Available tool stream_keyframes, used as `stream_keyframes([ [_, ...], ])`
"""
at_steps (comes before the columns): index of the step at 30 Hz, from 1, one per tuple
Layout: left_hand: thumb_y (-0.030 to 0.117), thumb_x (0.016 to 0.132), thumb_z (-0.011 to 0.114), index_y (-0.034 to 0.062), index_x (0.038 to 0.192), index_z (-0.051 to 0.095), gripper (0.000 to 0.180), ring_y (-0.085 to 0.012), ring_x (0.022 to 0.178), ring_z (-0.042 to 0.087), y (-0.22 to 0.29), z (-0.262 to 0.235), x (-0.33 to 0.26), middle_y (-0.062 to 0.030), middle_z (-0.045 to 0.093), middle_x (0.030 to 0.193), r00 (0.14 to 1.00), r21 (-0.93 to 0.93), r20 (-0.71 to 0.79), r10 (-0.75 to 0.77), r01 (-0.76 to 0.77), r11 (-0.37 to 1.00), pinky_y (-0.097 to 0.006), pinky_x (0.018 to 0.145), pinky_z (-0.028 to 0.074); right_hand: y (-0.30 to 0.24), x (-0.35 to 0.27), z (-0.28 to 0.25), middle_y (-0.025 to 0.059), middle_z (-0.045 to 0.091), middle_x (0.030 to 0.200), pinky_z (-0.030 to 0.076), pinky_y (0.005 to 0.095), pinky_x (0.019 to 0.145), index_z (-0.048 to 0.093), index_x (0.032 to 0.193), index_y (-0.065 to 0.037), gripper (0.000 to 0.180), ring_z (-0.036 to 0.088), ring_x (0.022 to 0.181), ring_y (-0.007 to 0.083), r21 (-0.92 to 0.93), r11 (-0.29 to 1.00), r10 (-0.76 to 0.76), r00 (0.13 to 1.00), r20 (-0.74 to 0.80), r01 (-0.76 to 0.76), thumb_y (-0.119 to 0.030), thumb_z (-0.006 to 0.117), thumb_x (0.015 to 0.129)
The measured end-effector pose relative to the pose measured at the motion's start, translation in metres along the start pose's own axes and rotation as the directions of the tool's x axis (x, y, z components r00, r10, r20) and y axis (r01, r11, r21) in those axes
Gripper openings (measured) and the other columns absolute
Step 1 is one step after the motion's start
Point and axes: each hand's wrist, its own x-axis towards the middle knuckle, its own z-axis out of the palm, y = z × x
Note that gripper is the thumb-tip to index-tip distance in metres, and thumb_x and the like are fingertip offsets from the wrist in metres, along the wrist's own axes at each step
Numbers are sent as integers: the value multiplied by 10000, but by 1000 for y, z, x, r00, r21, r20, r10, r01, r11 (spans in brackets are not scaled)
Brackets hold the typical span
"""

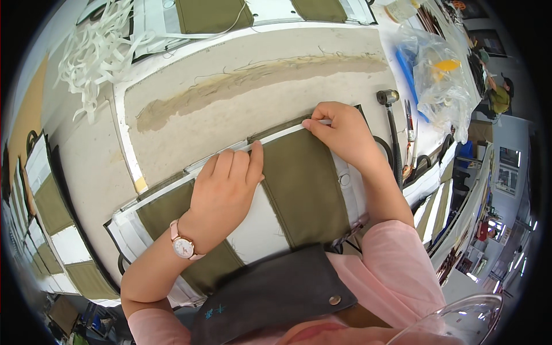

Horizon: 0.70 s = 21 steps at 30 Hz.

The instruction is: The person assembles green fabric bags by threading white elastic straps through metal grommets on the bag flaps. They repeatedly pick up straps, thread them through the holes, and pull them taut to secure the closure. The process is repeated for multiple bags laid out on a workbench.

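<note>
A fabric panel [299,184] with olive-green and white sections lies before me. A narrow white strip [282,135] runs along its far edge, beside a dark border. My left hand [227,184], with a watch [184,248] on its wrist, lies on the panel's middle, fingers extended and their tips at the strip. Farther right, my right hand [343,131] pinches the white strip at the far edge between thumb and index finger. The panel's near side is partly hidden by my dark apron [270,299].
A tangle of white tape [98,57] lies at the far left. On the right are a hammer [391,123], a paintbrush [410,135] and a clear plastic bag [437,86]. More green-and-white panels [54,207] stand at the left. Another person [499,95] is in the right background.
</note>
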Motion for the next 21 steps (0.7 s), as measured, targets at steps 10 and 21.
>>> stream_keyframes([
  [10,132,780,685,1,1164,613,412,-219,831,542,-8,3,9,-69,485,853,994,33,-85,65,-62,998,-325,684,475,5,5,-1,90,598,662,457,296,604,616,762,16,201,526,606,142,-16,1000,-5,998,55,6,-162,693,815],
  [21,161,787,697,126,1219,618,440,-215,792,538,-10,4,28,-69,469,865,997,-173,74,-13,26,985,-334,656,479,3,7,-4,75,600,670,451,287,606,618,766,17,202,520,618,125,-2,1000,5,997,79,-5,-160,699,820],
])
